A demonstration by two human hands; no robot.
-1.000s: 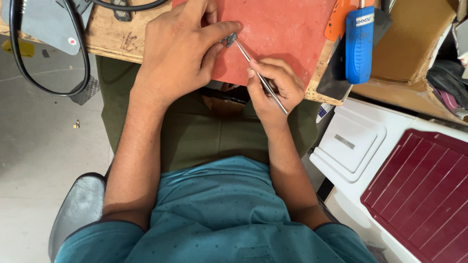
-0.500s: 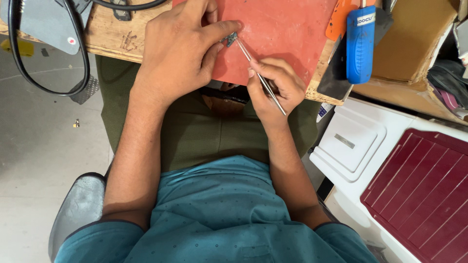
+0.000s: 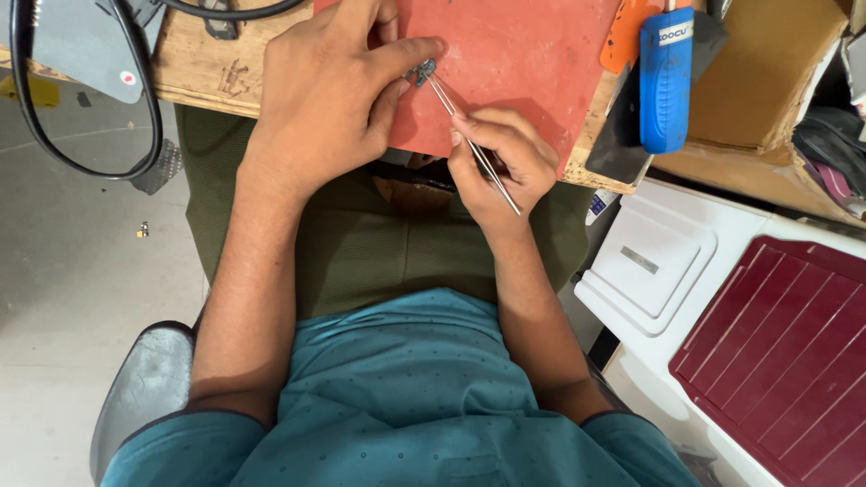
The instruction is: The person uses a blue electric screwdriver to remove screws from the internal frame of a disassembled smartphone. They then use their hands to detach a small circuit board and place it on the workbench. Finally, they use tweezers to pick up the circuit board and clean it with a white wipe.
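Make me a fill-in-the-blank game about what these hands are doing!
1. The right hand holds thin metal ____.
2. The left hand pins a small grey part onto a ____ mat.
3. The chunky tool at the mat's right edge is ____.

Missing words: tweezers; red; blue

A: Colours on the bench?
B: Mat (image 3: 532, 63) is flat red-orange. Tweezers (image 3: 474, 144) bare silver, small part (image 3: 420, 69) at their tip grey-green. Wooden tabletop (image 3: 194, 68) is tan with dark scuffs.
A: Right side?
B: Blue tool (image 3: 666, 81), orange tool (image 3: 624, 36) next to it. Cardboard box (image 3: 767, 72) brown. White plastic case (image 3: 654, 266), maroon ribbed lid (image 3: 785, 352).
A: Clothing?
B: Shirt (image 3: 406, 397) teal with fine dark dots, trousers (image 3: 361, 243) olive green. Cable (image 3: 27, 117) black, floor (image 3: 63, 298) pale grey.
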